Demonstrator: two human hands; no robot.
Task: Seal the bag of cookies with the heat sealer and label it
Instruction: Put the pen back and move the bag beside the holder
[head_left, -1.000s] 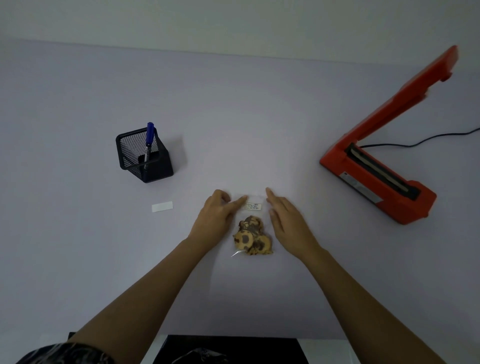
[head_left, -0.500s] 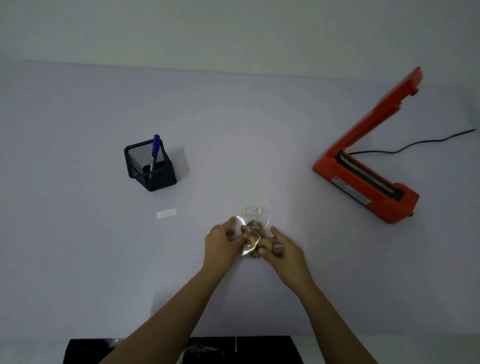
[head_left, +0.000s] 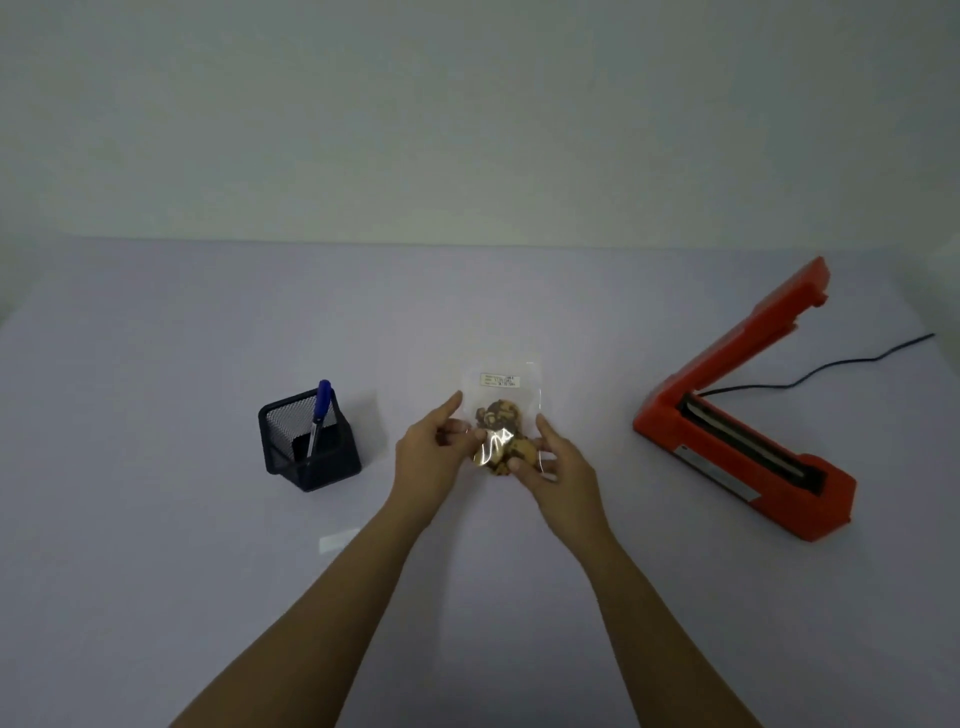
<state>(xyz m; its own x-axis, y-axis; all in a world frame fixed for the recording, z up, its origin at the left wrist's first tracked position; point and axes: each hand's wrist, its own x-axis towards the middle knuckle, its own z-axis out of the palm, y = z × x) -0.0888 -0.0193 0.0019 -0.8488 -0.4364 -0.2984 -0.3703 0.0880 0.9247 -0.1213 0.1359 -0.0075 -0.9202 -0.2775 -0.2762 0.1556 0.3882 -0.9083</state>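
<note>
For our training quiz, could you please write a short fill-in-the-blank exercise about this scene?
The left hand and right hand hold a bag of ____.
The heat sealer stands on the person's ____ side.
The mesh holder contains a ____ pen.
The bag's top carries a small white ____.
Missing words: cookies; right; blue; label.
</note>
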